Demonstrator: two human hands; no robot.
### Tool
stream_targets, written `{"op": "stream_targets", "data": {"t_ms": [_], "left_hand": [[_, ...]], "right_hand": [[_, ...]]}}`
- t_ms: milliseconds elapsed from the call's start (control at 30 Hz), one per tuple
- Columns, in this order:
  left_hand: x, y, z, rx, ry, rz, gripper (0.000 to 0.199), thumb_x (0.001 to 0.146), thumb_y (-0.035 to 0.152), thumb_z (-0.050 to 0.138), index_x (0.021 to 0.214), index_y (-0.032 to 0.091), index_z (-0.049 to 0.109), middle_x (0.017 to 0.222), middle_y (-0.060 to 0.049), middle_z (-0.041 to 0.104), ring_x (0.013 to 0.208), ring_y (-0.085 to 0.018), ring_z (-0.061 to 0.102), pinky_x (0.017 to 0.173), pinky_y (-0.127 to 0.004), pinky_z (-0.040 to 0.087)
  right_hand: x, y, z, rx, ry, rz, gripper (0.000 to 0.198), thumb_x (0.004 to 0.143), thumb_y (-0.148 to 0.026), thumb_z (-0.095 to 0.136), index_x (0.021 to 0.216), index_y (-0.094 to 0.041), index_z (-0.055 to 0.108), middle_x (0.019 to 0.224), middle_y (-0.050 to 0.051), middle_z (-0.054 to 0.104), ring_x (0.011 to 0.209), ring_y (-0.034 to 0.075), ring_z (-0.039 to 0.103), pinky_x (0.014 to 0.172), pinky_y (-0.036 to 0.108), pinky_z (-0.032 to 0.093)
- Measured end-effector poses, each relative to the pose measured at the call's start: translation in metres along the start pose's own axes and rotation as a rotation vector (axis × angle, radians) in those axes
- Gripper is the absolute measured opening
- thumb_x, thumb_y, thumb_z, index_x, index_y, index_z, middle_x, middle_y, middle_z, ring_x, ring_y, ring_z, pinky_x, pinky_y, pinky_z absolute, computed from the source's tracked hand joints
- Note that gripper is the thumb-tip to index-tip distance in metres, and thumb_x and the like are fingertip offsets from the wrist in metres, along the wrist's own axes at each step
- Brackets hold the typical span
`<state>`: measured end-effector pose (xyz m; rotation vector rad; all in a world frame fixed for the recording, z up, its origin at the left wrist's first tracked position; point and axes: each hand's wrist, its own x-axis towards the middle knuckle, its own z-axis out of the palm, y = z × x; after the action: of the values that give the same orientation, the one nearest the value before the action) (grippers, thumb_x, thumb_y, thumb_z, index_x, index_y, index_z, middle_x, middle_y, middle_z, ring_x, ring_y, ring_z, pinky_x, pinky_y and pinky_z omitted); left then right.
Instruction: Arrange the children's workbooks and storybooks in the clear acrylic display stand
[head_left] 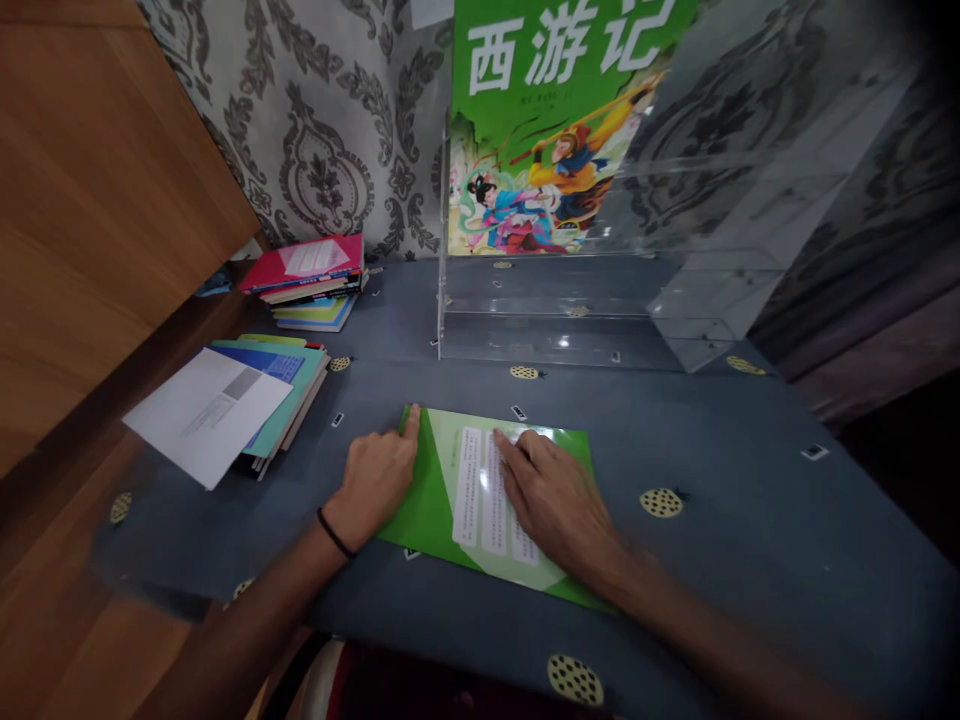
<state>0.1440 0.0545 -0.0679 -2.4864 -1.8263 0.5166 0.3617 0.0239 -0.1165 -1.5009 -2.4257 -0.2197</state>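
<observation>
A green book (427,520) with white text panels lies flat on the blue-grey tablecloth, turned sideways to me. My left hand (379,480) rests on its left edge, index finger stretched toward the far corner and the other fingers bent; the thumb is hidden. Over the right half of the cover is my right hand (559,495), its index finger extended onto the printed text. Neither hand lifts the book. Beyond it, a green book with an illustrated cover (510,140) stands upright in a clear plastic rack (540,335).
At the left are a book stack topped by a white book (206,415) and, behind it, another topped by a red book (304,262). A wooden panel (97,180) borders the left side. Patterned curtain (322,130) hangs behind the table (720,600).
</observation>
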Motion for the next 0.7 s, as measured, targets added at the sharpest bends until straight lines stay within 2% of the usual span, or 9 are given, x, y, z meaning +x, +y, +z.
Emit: {"op": "stream_targets", "data": {"t_ms": [100,233,400,600,700], "left_hand": [[0.000,-0.002,0.001,-0.018,-0.005,-0.003,0.062,0.095,0.003,0.039,0.156,0.013,0.030,0.093,-0.014,0.075,0.087,-0.026,0.075,0.071,-0.034,0.057],[-0.002,0.000,0.000,-0.001,-0.006,-0.003,0.060,0.097,0.006,0.038,0.156,0.013,0.030,0.094,-0.014,0.075,0.087,-0.025,0.075,0.072,-0.033,0.056],[-0.003,-0.002,0.000,0.029,0.013,0.006,0.060,0.098,0.007,0.034,0.157,0.015,0.029,0.092,-0.013,0.075,0.084,-0.026,0.075,0.071,-0.034,0.056],[-0.002,-0.002,0.002,0.040,0.016,0.007,0.060,0.097,0.005,0.032,0.156,0.015,0.031,0.088,-0.013,0.075,0.082,-0.027,0.075,0.072,-0.037,0.058],[-0.002,-0.002,0.003,0.049,0.021,0.006,0.061,0.096,0.006,0.032,0.156,0.014,0.031,0.088,-0.013,0.075,0.082,-0.029,0.075,0.073,-0.040,0.058]], "right_hand": [[0.008,-0.005,-0.006,0.004,-0.082,0.014,0.037,0.102,-0.019,0.032,0.125,-0.008,0.060,0.087,0.011,0.062,0.079,0.024,0.058,0.067,0.035,0.045],[0.035,-0.027,-0.012,0.072,-0.236,0.022,0.034,0.101,-0.018,0.037,0.126,-0.011,0.059,0.097,0.013,0.063,0.088,0.026,0.060,0.072,0.037,0.047],[0.054,-0.041,-0.009,0.101,-0.271,0.037,0.036,0.105,-0.024,0.033,0.130,-0.015,0.056,0.106,0.013,0.065,0.096,0.026,0.061,0.078,0.037,0.048],[0.021,-0.005,-0.029,0.036,-0.401,0.234,0.040,0.105,-0.027,0.032,0.137,-0.015,0.054,0.113,0.014,0.068,0.102,0.026,0.064,0.077,0.034,0.049],[-0.001,0.018,-0.040,-0.039,-0.441,0.348,0.043,0.106,-0.030,0.030,0.142,-0.019,0.052,0.116,0.013,0.068,0.094,0.024,0.067,0.069,0.031,0.047]]}}
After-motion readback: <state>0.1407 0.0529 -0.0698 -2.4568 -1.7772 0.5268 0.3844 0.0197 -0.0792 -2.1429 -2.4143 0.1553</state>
